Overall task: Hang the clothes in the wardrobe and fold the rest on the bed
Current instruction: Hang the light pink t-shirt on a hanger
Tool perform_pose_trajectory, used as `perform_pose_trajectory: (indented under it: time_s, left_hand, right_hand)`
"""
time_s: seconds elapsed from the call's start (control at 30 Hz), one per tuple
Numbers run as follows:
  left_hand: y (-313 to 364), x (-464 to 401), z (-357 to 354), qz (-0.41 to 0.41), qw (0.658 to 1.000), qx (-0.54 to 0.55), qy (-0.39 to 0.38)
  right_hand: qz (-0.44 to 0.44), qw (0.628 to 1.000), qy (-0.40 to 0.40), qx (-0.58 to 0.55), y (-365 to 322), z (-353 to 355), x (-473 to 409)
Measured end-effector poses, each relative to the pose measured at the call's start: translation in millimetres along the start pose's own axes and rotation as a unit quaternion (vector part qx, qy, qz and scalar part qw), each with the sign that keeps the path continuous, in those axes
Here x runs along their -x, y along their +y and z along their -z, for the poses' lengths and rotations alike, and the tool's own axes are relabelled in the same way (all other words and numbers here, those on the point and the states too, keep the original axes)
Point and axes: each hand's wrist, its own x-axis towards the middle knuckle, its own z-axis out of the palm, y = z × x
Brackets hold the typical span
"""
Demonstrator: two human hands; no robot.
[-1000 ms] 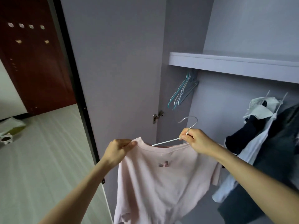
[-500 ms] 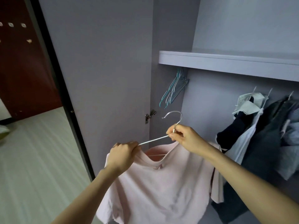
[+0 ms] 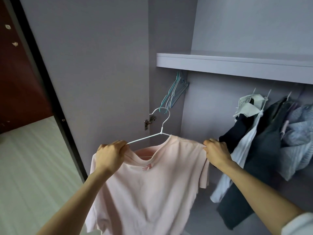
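Observation:
A pale pink T-shirt (image 3: 152, 187) hangs in front of me on a white wire hanger (image 3: 161, 128), whose hook points up and left. The hanger's right arm is inside the shirt's shoulder; its left arm is bare. My left hand (image 3: 110, 156) grips the shirt's collar and the left hanger arm. My right hand (image 3: 216, 153) pinches the shirt's right shoulder seam. Both are held in front of the open wardrobe, below its shelf (image 3: 233, 65).
Several empty teal and white hangers (image 3: 174, 94) hang at the wardrobe's left end. Dark, white and blue clothes (image 3: 264, 141) hang at the right. The open wardrobe door (image 3: 88, 65) stands left, with a hinge (image 3: 149, 122). A light floor (image 3: 30, 167) and dark red door (image 3: 20, 73) lie beyond.
My right hand let go of the hanger neck and moved right to the shirt's shoulder. The shirt's right shoulder now sits over the hanger arm, and the hanger stands more upright.

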Motion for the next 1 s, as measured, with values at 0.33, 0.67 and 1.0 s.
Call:
perform_pose_trajectory:
  time_s: [0.33,0.67,1.0]
  left_hand:
    - [-19.5,-0.7,-13.2,0.045,0.998,0.002,-0.043]
    - [-22.2,0.4,-4.7,0.061,0.996,-0.035,-0.059]
    - [4.5,-10.8,-8.0,0.046,0.998,0.046,-0.005]
  right_hand:
    - [0.1,0.918,-0.053,-0.379,-10.8,28.9,7.4]
    - [0.111,0.979,0.071,-0.153,33.8,29.2,-5.7]
    - [0.029,0.996,0.006,-0.086,40.5,13.0,12.8]
